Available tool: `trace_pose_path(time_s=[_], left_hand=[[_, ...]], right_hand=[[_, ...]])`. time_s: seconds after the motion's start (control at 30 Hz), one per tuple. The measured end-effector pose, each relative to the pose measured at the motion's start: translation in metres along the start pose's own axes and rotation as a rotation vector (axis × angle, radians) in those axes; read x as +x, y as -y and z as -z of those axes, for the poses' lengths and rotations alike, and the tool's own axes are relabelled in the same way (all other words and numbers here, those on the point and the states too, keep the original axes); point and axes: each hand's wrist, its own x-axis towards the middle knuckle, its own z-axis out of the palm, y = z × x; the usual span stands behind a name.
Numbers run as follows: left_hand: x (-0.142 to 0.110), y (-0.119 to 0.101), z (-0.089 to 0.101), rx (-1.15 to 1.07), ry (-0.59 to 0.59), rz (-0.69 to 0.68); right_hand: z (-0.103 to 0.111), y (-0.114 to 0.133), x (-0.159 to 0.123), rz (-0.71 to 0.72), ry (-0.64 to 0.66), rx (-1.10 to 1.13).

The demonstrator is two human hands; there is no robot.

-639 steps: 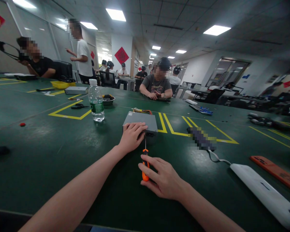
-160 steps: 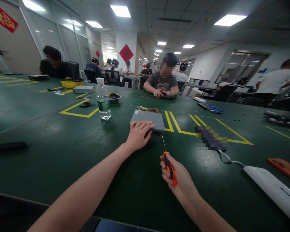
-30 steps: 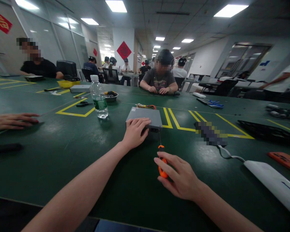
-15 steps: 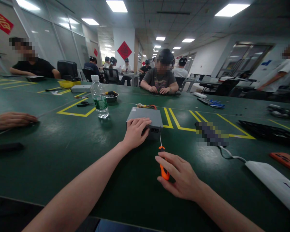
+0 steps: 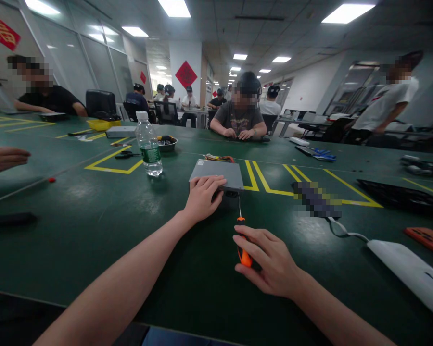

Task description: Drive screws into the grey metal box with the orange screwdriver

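Observation:
A grey computer power supply (image 5: 216,170) lies on the green table, with a bundle of coloured cables (image 5: 220,157) at its far side. Over its near left part my left hand (image 5: 205,194) is laid, fingers across the top and thumb down by the front face, holding it. My right hand (image 5: 265,259) has its fingers around the handle of an orange and black screwdriver (image 5: 245,258). The screwdriver's shaft points away from me, its tip at the lower right front corner of the power supply. Whether the tip sits in a screw is too small to tell.
A water bottle (image 5: 150,149) stands left of the power supply, before a metal bowl (image 5: 168,143). Rightward lie a white power strip (image 5: 407,269), an orange phone (image 5: 427,240) and a black panel (image 5: 400,194). Another person's hand (image 5: 7,160) is at the left.
My hands and the power supply stay almost in place; the screwdriver handle has turned slightly. The other person's hand at left has drawn back leftward, revealing a small red thing. A standing person moved left.

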Motion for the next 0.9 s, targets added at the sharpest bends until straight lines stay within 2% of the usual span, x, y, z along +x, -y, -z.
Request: trace_pose_path(time_s=[0.2,0.47,0.7,0.9], left_hand=[[0.0,-0.001,0.001,0.001,0.006,0.005],[0.001,-0.002,0.002,-0.005,-0.002,0.003],[0.0,-0.001,0.002,-0.006,0.007,0.009],[0.0,-0.002,0.002,-0.008,0.012,0.012]], right_hand=[[-0.005,-0.001,-0.005,-0.047,-0.092,0.024],[-0.004,0.0,-0.005,0.009,0.049,-0.048],[-0.003,-0.007,0.001,-0.023,-0.181,-0.227],[-0.008,-0.014,-0.008,-0.018,-0.148,-0.273]])
